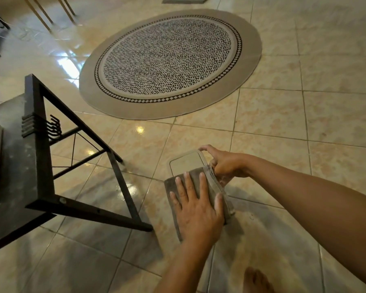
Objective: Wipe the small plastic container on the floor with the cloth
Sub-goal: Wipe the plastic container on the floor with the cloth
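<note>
The small plastic container (186, 162) sits on the tiled floor, pale beige with a rounded rectangular lid. A grey-brown cloth (195, 178) lies over its near half and hangs down the right side. My left hand (195, 208) lies flat on the cloth with fingers spread, pressing it onto the lid. My right hand (225, 163) grips the container's far right edge, thumb on the rim and fingers curled down its side. The container's near part is hidden under the cloth and my left hand.
A black metal-framed table (40, 166) stands at the left, its leg close to the container. A round patterned rug (169, 62) lies further back. A bare foot (256, 280) shows at the bottom edge. Glossy tiles (304, 123) stretch to the right.
</note>
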A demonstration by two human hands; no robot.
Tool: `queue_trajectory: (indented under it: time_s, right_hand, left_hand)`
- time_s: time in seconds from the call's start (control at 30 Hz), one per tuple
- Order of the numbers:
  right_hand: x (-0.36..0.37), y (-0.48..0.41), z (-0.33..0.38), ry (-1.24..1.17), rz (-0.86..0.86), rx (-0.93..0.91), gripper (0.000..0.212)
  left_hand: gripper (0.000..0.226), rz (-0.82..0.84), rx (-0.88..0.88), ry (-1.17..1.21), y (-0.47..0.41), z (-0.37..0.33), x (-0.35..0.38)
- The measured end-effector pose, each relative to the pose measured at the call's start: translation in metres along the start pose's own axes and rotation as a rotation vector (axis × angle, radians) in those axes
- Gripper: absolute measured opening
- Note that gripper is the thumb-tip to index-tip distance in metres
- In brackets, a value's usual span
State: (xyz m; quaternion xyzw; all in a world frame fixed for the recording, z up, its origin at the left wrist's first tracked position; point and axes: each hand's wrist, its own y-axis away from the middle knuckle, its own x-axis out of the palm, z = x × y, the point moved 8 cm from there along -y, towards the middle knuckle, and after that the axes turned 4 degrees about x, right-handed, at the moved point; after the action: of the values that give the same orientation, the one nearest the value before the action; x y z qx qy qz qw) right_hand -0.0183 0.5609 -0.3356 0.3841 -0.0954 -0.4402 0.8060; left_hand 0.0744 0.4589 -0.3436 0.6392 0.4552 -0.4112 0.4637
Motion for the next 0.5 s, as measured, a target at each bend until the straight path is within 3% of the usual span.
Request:
queue_trajectory:
  time_s: [0.13, 0.3, 0.5]
  right_hand:
    - [0.000, -0.001, 0.000, 0.008, 0.004, -0.008, 0.104]
    - [-0.002, -0.001, -0.002, 0.010, -0.007, 0.007, 0.101]
    - [0.000, -0.002, -0.001, 0.001, -0.017, 0.015, 0.105]
  left_hand:
    - [0.071, 0.004, -0.055, 0.002, -0.029, 0.007, -0.006]
    - [0.069, 0.049, 0.002, -0.004, 0.010, -0.001, 0.001]
    - [0.064, -0.004, 0.005, -0.019, -0.063, 0.021, -0.018]
